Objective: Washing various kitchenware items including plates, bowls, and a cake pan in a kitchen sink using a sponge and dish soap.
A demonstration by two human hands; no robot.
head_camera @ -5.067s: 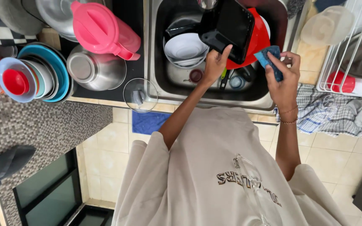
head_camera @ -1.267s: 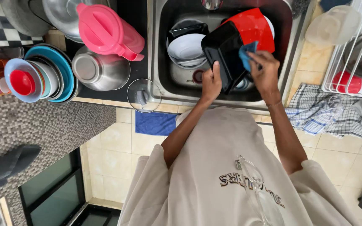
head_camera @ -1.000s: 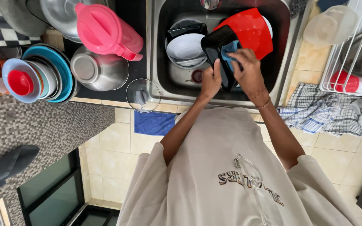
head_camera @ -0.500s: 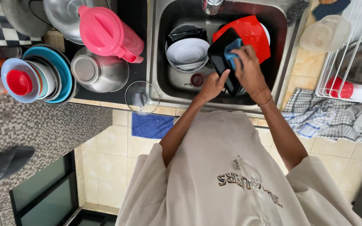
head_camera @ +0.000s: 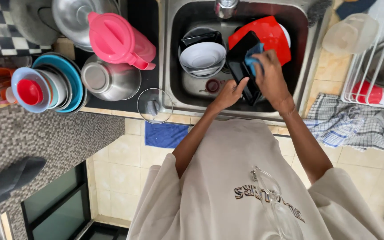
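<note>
Right now the right hand (head_camera: 272, 78) has its fingers curled shut on a blue sponge (head_camera: 255, 55), pressing it against the face of a black square plate (head_camera: 243, 62) that is tilted on edge over the sink (head_camera: 174, 53). Opposite it, the left hand (head_camera: 230, 92) grips the plate's lower edge, thumb stretched up along the rim and the other fingers hidden behind it, so how they lie cannot be told. Just behind the sponge a red plate (head_camera: 267, 33) leans in the basin, and beyond the left thumb white bowls (head_camera: 202, 55) sit stacked and unwashed. Judging by that, the scrubbing looks only partly done: this plate is mid-wash, with the basin's dishes left. Farther out past the left hand, on the counter, are a glass lid (head_camera: 154, 106), a steel pot (head_camera: 110, 78), a pink jug (head_camera: 118, 40) and stacked coloured bowls (head_camera: 45, 84); past the right wrist lies a checked cloth (head_camera: 338, 124).
</note>
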